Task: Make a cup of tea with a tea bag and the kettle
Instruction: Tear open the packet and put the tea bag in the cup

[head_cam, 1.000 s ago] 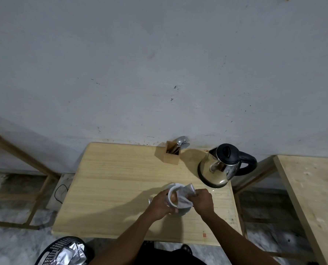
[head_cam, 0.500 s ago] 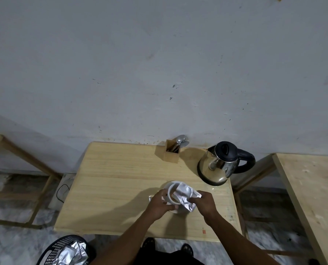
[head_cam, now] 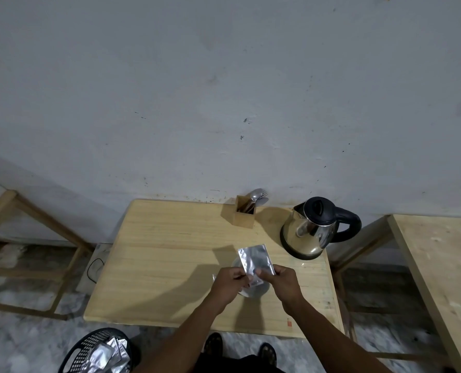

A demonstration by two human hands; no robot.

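A silver foil tea bag sachet [head_cam: 255,258] stands upright between my two hands above the white cup [head_cam: 256,290]. My left hand [head_cam: 230,281] pinches its lower left edge and my right hand [head_cam: 280,281] grips its lower right corner. The cup sits on the wooden table [head_cam: 170,251] and is mostly hidden under the hands and sachet. A steel kettle [head_cam: 308,230] with a black lid and handle stands at the table's back right, apart from the hands.
A wooden holder with spoons [head_cam: 247,212] stands at the back by the wall. A black basket holding foil sachets [head_cam: 100,351] sits on the floor at lower left. A second wooden table [head_cam: 439,265] is on the right, a wooden frame [head_cam: 22,238] on the left.
The sachet was crumpled against the cup's rim; now it is lifted and held flat and upright by both hands. The hands have drawn slightly apart over the cup.
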